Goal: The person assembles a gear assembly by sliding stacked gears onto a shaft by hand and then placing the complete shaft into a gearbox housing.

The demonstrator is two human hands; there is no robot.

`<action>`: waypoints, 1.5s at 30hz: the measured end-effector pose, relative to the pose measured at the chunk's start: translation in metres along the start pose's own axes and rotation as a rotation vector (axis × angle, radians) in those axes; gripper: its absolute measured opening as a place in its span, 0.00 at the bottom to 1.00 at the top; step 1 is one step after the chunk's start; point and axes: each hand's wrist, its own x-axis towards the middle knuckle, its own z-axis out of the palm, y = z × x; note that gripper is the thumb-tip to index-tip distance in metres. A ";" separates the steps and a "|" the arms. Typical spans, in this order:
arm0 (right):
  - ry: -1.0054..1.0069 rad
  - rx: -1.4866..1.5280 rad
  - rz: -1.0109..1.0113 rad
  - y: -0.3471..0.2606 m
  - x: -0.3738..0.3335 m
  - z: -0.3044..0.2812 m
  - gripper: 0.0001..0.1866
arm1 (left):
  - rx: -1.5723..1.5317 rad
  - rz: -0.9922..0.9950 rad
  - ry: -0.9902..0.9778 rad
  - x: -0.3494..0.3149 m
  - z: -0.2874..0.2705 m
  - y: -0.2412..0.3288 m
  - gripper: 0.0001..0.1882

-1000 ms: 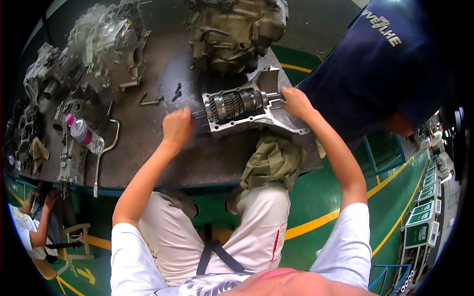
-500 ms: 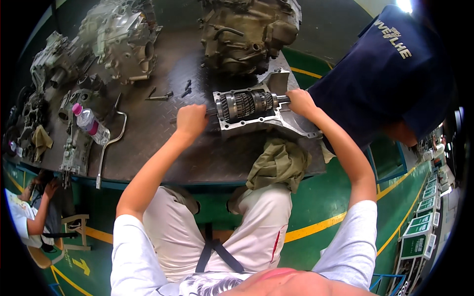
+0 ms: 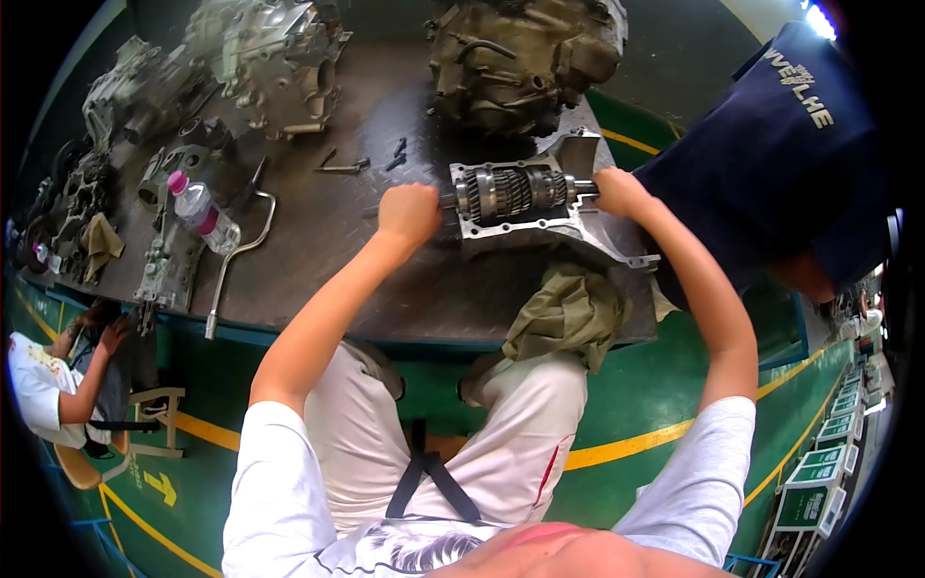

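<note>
Head view, from where I stand: both hands are curled tight on a gear shaft, one at each end. The left hand makes a fist round its thin rod, which pokes out beyond; the right hand has folded fingers on the stubby end. Between them, the gear shaft sits within an open metal housing on the counter.

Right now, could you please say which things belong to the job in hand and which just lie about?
Apparently in use:
- grey metal geared shaft
- open silver metal housing

Apparently lying about:
- clear pink-capped plastic bottle
- bent silver bar
- crumpled beige cloth
</note>
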 end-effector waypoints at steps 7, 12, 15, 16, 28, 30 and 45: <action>0.000 -0.040 0.015 0.007 0.001 0.005 0.08 | -0.081 0.008 0.069 0.001 0.008 0.003 0.06; 0.434 -0.037 -0.010 -0.003 -0.011 0.028 0.09 | -0.088 -0.009 0.285 -0.006 0.027 -0.001 0.06; 0.509 -0.024 -0.017 -0.004 -0.011 0.031 0.08 | -0.092 0.006 0.396 -0.008 0.030 0.000 0.05; 0.485 -0.035 -0.027 -0.004 -0.011 0.029 0.07 | -0.090 -0.020 0.319 -0.006 0.027 0.000 0.05; -0.126 -0.022 -0.024 0.003 0.008 -0.010 0.10 | -0.060 -0.031 -0.075 0.005 -0.005 0.000 0.07; -0.100 -0.022 -0.022 0.003 0.005 -0.011 0.09 | -0.070 -0.052 -0.097 0.005 -0.004 0.003 0.07; 0.250 0.433 -0.447 -0.116 -0.021 -0.076 0.35 | -0.214 -0.114 0.062 -0.015 -0.013 -0.023 0.14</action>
